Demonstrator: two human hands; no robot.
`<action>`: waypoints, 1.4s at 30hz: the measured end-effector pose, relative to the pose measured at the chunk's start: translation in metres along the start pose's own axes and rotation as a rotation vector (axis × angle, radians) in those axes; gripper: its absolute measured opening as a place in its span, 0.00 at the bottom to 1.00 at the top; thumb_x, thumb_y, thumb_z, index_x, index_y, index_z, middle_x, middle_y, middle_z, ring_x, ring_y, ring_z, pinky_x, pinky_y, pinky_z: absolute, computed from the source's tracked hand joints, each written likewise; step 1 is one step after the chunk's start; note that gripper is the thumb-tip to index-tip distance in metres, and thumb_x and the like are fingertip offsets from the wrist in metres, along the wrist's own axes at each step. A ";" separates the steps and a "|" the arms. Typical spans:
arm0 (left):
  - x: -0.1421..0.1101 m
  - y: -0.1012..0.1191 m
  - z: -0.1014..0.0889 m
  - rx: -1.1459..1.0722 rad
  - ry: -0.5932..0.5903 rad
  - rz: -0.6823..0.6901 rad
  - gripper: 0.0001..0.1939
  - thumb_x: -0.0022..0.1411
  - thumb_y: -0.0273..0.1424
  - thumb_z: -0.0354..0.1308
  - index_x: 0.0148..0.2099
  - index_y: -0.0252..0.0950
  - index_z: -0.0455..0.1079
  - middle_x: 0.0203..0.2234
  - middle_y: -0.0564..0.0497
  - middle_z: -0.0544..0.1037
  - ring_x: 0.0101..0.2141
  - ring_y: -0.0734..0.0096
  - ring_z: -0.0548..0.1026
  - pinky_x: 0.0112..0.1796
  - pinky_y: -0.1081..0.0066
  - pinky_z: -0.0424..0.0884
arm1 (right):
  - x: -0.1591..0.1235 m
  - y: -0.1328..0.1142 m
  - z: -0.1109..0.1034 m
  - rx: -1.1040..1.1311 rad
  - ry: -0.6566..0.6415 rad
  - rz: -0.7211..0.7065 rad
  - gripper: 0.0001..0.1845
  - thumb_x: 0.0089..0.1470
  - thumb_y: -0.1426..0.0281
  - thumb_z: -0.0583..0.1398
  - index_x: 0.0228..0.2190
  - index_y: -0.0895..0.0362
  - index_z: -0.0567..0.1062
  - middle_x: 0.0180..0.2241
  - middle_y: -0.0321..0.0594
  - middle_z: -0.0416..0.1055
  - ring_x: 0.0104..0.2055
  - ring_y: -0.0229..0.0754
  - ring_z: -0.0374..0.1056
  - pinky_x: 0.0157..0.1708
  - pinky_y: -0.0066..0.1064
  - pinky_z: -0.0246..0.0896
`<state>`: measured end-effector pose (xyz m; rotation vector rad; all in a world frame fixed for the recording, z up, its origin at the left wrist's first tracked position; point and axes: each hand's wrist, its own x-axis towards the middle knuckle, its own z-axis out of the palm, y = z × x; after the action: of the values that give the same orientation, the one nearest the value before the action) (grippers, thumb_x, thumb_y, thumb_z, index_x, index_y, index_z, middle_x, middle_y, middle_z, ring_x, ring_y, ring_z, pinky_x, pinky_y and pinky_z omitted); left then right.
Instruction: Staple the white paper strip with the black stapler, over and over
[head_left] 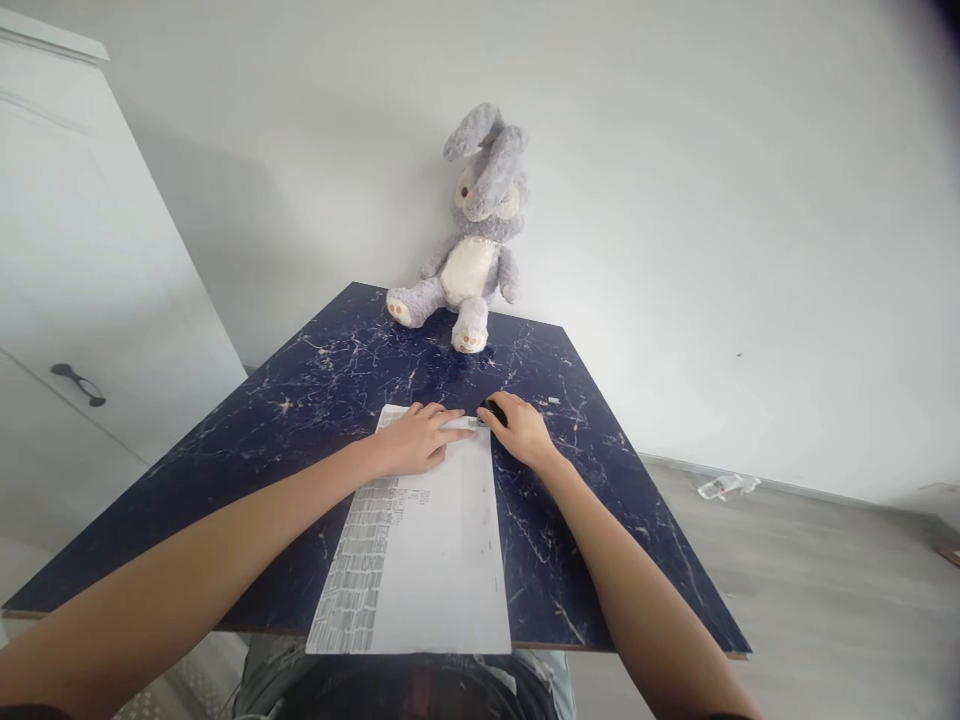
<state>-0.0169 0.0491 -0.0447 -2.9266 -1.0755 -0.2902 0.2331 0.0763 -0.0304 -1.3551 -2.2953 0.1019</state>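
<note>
A long white printed paper lies on the dark blue marbled table, its near edge reaching the front edge of the tabletop. Grey, dense print runs down its left side. My left hand rests flat near the paper's far end, fingers spread towards the right. At the far right corner my right hand is closed around a small black stapler, its tip over the paper's edge. Much of the stapler is hidden by my fingers.
A grey plush rabbit sits at the table's far end against the wall. Just right of my right hand lies a tiny whitish piece. A white cabinet stands at left; a crumpled clear plastic item is on the floor at right.
</note>
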 end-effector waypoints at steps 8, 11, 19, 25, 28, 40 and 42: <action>0.001 -0.001 0.005 -0.002 0.018 0.006 0.27 0.72 0.31 0.49 0.70 0.53 0.61 0.70 0.46 0.59 0.62 0.45 0.63 0.56 0.48 0.60 | 0.002 -0.009 0.002 0.056 0.001 -0.013 0.16 0.70 0.57 0.52 0.41 0.52 0.75 0.41 0.40 0.76 0.44 0.43 0.72 0.41 0.31 0.60; 0.002 0.001 0.003 0.010 0.012 0.022 0.28 0.71 0.30 0.49 0.71 0.52 0.60 0.70 0.47 0.58 0.61 0.46 0.63 0.56 0.49 0.61 | 0.002 -0.012 0.003 0.040 0.005 -0.020 0.16 0.71 0.57 0.51 0.40 0.52 0.74 0.40 0.39 0.76 0.43 0.43 0.71 0.40 0.31 0.59; 0.001 0.002 0.003 -0.013 0.017 0.008 0.28 0.71 0.30 0.49 0.70 0.53 0.61 0.70 0.48 0.59 0.61 0.47 0.63 0.56 0.48 0.61 | 0.002 -0.014 0.003 -0.043 -0.007 -0.027 0.17 0.72 0.57 0.50 0.40 0.52 0.73 0.39 0.40 0.75 0.42 0.43 0.70 0.39 0.32 0.57; 0.001 0.001 0.005 -0.014 0.025 0.008 0.28 0.71 0.30 0.50 0.70 0.53 0.61 0.69 0.47 0.60 0.60 0.46 0.64 0.55 0.48 0.62 | 0.002 -0.014 0.005 -0.080 -0.009 -0.025 0.16 0.72 0.57 0.50 0.39 0.52 0.73 0.38 0.40 0.76 0.41 0.45 0.70 0.39 0.32 0.56; 0.001 0.001 0.004 0.004 0.017 0.008 0.28 0.70 0.30 0.50 0.70 0.52 0.62 0.69 0.46 0.60 0.60 0.46 0.64 0.54 0.48 0.62 | 0.002 -0.015 0.006 -0.107 -0.005 -0.034 0.16 0.72 0.57 0.50 0.39 0.52 0.73 0.38 0.40 0.76 0.41 0.46 0.70 0.39 0.33 0.55; 0.002 0.004 0.004 0.061 0.010 0.018 0.27 0.71 0.30 0.50 0.70 0.47 0.62 0.68 0.42 0.62 0.60 0.46 0.64 0.55 0.49 0.62 | 0.001 -0.021 0.010 -0.231 -0.021 -0.045 0.15 0.71 0.58 0.52 0.41 0.52 0.74 0.40 0.44 0.76 0.44 0.49 0.69 0.42 0.37 0.53; 0.001 0.003 0.005 0.055 0.021 0.024 0.27 0.70 0.29 0.50 0.70 0.48 0.62 0.68 0.42 0.62 0.60 0.46 0.64 0.55 0.49 0.62 | 0.001 -0.024 0.010 -0.281 -0.031 -0.036 0.16 0.71 0.57 0.51 0.41 0.52 0.74 0.41 0.45 0.76 0.44 0.50 0.68 0.42 0.37 0.53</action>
<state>-0.0132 0.0477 -0.0493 -2.8798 -1.0276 -0.2852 0.2091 0.0669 -0.0324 -1.4526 -2.4285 -0.2206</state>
